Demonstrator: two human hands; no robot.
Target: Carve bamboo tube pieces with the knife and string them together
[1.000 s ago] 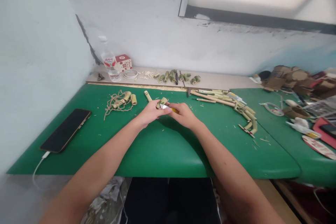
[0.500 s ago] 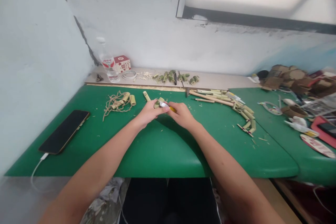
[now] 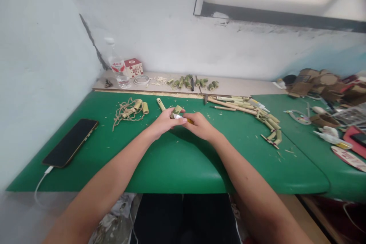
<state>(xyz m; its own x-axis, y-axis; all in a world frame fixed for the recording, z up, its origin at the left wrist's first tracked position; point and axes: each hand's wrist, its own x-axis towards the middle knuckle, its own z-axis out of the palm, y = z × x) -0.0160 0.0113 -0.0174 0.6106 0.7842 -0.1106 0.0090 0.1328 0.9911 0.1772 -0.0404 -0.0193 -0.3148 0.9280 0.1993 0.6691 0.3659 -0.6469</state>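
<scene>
Over the middle of the green table (image 3: pixel 177 167), my left hand (image 3: pixel 164 124) grips a short green bamboo piece (image 3: pixel 177 109). My right hand (image 3: pixel 198 125) is closed around the yellow handle of a utility knife (image 3: pixel 190 121). The knife's pale blade end lies against the near side of the bamboo, and my left thumb reaches along beside it. A pale bamboo piece with a face drawn on it (image 3: pixel 160 103) rests just beyond my left hand. To the left lie bamboo pieces tangled with twine (image 3: pixel 128 109).
A hammer (image 3: pixel 231 105) and a jointed bamboo figure (image 3: pixel 270 124) lie at right. Several cut bamboo pieces (image 3: pixel 188 81) sit on the back ledge, with a water bottle (image 3: pixel 118 68) at its left. A phone (image 3: pixel 71 143) is at far left; cardboard scraps (image 3: pixel 317 82) are heaped at far right.
The blade has tilted and slid slightly lower on the bamboo piece, showing more of its green side. My right hand has shifted a little to the right. The view moved slightly.
</scene>
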